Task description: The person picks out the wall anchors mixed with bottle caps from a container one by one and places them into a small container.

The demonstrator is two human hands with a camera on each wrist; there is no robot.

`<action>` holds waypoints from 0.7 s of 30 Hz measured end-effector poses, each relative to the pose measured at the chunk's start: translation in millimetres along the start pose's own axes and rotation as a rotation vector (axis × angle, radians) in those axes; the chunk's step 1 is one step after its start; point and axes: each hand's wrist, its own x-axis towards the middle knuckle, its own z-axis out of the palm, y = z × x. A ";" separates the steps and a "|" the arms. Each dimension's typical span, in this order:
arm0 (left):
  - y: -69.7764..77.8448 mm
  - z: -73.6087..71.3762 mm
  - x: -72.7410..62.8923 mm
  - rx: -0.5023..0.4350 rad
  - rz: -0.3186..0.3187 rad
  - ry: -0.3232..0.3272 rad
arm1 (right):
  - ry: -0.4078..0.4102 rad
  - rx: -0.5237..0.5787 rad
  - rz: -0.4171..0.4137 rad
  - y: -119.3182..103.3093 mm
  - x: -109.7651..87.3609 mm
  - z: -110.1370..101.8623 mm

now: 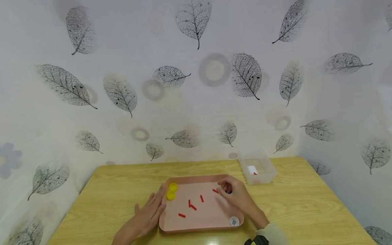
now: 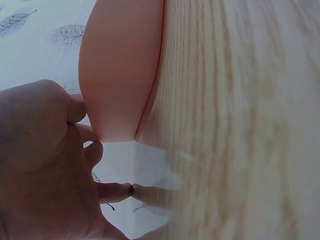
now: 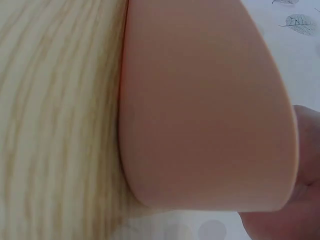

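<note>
A pink tray (image 1: 211,217) lies on the wooden table. My left hand (image 1: 145,214) rests along its left rim, fingers mostly straight. The left wrist view shows these fingers (image 2: 80,112) at the tray's edge. Over the right part of the tray, my right hand (image 1: 237,194) has bent fingers, its thumb tip right at the end of a small red stick (image 1: 215,191). I cannot tell whether it pinches that stick. Several more red sticks (image 1: 193,207) lie scattered in the tray. From the right wrist, the tray's wall (image 3: 205,110) covers most of the hand.
Two yellow round pieces (image 1: 170,195) sit at the tray's left end. In its near right corner is a round white piece (image 1: 234,221) with a grey diamond. Behind it on the right stands a clear plastic box (image 1: 265,177) holding a white slip and something red. A leaf-patterned wall (image 1: 196,109) backs the table.
</note>
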 end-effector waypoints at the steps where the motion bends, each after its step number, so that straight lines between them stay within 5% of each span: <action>1: -0.4 -0.1 -0.4 0.004 0.000 0.000 | 0.002 -0.009 -0.011 0.9 0.5 1.6; 21: -3.6 2.5 1.8 0.001 0.027 0.010 | -0.033 -0.246 -0.006 -0.8 5.8 13.6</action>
